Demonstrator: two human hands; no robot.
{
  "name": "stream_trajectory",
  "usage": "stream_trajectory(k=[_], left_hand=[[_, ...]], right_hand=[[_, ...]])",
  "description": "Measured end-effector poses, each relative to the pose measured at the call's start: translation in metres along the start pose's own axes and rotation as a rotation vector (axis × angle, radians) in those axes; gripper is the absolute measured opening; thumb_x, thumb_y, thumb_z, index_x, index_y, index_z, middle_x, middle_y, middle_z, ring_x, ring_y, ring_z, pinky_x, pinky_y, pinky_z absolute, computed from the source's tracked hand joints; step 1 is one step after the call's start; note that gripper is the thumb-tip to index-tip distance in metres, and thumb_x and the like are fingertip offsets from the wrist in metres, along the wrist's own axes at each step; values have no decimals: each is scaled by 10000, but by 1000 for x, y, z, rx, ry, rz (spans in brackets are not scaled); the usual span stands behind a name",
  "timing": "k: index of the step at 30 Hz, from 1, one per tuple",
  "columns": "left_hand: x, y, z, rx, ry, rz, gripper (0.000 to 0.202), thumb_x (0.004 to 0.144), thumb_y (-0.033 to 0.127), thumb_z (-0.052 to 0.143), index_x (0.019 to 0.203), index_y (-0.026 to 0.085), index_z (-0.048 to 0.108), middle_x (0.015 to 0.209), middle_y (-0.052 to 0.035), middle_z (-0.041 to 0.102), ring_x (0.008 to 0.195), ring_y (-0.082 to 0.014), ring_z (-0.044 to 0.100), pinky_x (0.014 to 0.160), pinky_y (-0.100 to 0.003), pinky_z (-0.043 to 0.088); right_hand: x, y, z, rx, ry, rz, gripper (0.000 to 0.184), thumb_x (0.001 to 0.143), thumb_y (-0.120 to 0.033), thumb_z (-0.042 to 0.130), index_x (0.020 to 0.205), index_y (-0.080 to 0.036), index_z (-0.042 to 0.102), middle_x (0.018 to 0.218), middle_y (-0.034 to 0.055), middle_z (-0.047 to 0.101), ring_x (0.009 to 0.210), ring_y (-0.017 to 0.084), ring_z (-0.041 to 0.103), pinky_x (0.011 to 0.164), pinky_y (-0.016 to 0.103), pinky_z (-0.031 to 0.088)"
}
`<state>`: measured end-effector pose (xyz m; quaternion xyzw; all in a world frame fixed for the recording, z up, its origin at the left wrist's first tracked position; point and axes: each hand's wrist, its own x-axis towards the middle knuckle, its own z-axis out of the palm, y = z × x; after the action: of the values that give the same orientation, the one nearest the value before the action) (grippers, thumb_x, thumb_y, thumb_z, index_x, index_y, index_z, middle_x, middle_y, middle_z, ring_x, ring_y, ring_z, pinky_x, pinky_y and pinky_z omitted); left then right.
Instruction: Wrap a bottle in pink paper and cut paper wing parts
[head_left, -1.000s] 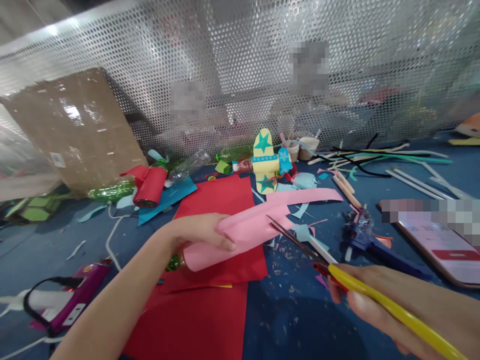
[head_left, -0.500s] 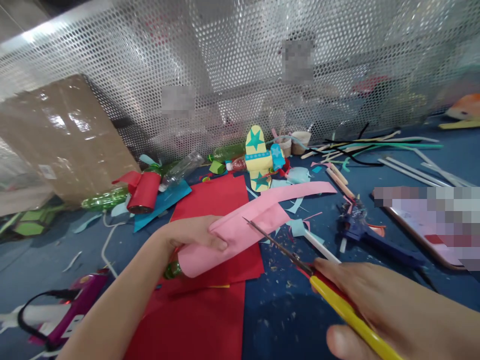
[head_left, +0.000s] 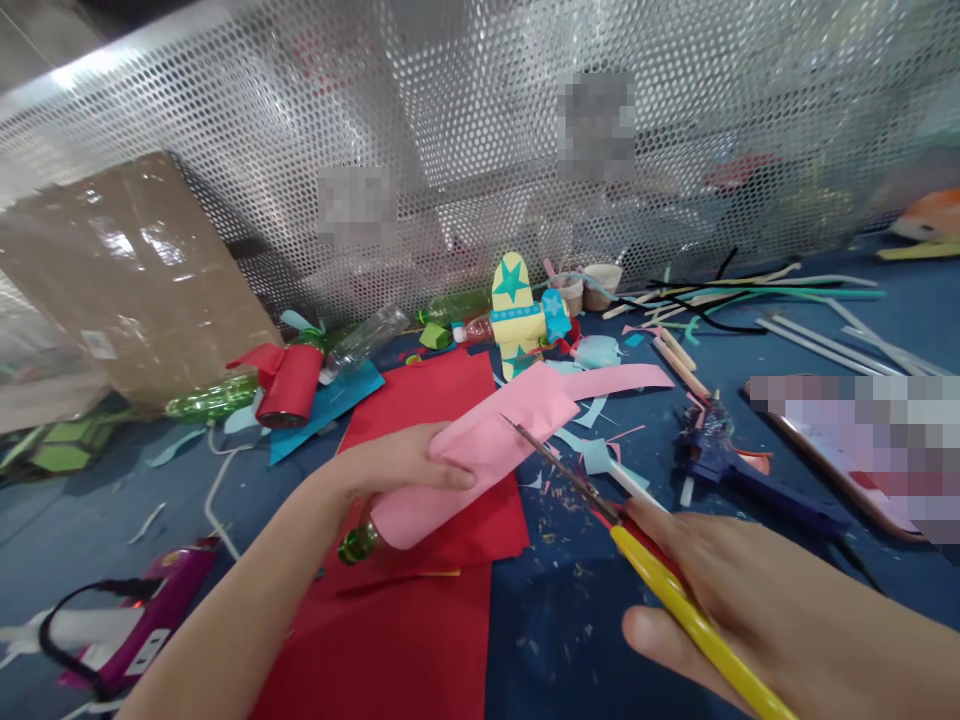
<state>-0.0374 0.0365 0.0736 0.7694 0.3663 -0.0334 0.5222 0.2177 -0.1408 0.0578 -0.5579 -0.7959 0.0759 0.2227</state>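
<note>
My left hand (head_left: pixel 409 465) is wrapped around a plastic bottle (head_left: pixel 357 543) covered in pink paper (head_left: pixel 499 425), holding it tilted over red sheets (head_left: pixel 427 390). The bottle's green neck pokes out at the lower left end. A narrow pink strip (head_left: pixel 622 379) extends right from behind the far end; whether it is still joined to the wrap I cannot tell. In my right hand (head_left: pixel 720 590) are scissors (head_left: pixel 652 565) with yellow and red handles. Their blades look closed or nearly so, the tip over the pink paper. Whether it touches the paper is unclear.
A blue glue gun (head_left: pixel 750 480) and a phone (head_left: pixel 855 450) lie at the right. Behind stand a yellow paper-and-bottle plane (head_left: pixel 517 320) and a red-wrapped bottle (head_left: pixel 289 385). A purple power strip (head_left: pixel 161 610) with cables sits at lower left. Perforated metal (head_left: pixel 465 150) backs the table.
The pink-wrapped bottle has shifted slightly right and turned, showing more of its green neck. The strip that ran along its upper edge is now partly behind it. The scissors have moved slightly with my right hand.
</note>
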Motion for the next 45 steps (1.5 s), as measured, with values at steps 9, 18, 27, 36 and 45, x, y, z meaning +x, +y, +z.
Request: stream_trajectory(k=[9, 18, 27, 36, 45], left_hand=[[-3, 16, 26, 262, 385, -44, 747, 671, 591, 707, 1293, 224, 515, 1327, -83, 600, 1179, -338, 564, 960, -424, 448], [-7, 25, 39, 279, 413, -80, 722, 663, 581, 706, 1254, 205, 535, 1245, -104, 645, 1098, -334, 610, 926, -429, 460], [-7, 22, 37, 351, 459, -85, 736, 639, 660, 683, 1197, 200, 546, 1183, -118, 662, 1039, -349, 627, 890, -449, 472], [-5, 18, 36, 369, 472, -58, 695, 652, 649, 669, 1172, 205, 544, 1152, -104, 665, 1006, -328, 631, 851, -406, 471], [-10, 30, 52, 529, 556, -61, 534, 704, 553, 675, 1106, 231, 536, 1019, -63, 701, 929, -319, 663, 723, -355, 468]], right_hand=[[-1, 8, 21, -176, 168, -102, 730, 935, -665, 221, 915, -75, 652, 685, 165, 736, 515, 256, 713, 398, 324, 560], [3, 7, 25, -227, 237, -101, 729, 932, -667, 241, 965, -40, 610, 600, 125, 711, 476, 242, 702, 400, 309, 559], [6, 10, 25, 16, 144, 5, 658, 869, -734, 343, 939, -126, 584, 490, 36, 660, 334, 180, 601, 317, 241, 448], [2, 13, 26, 164, 14, 64, 487, 880, -662, 442, 949, -194, 560, 509, -9, 653, 358, 170, 604, 338, 229, 442], [9, 1, 11, 169, -11, -16, 558, 921, -668, 232, 848, -237, 579, 499, 1, 628, 346, 185, 562, 325, 273, 451]])
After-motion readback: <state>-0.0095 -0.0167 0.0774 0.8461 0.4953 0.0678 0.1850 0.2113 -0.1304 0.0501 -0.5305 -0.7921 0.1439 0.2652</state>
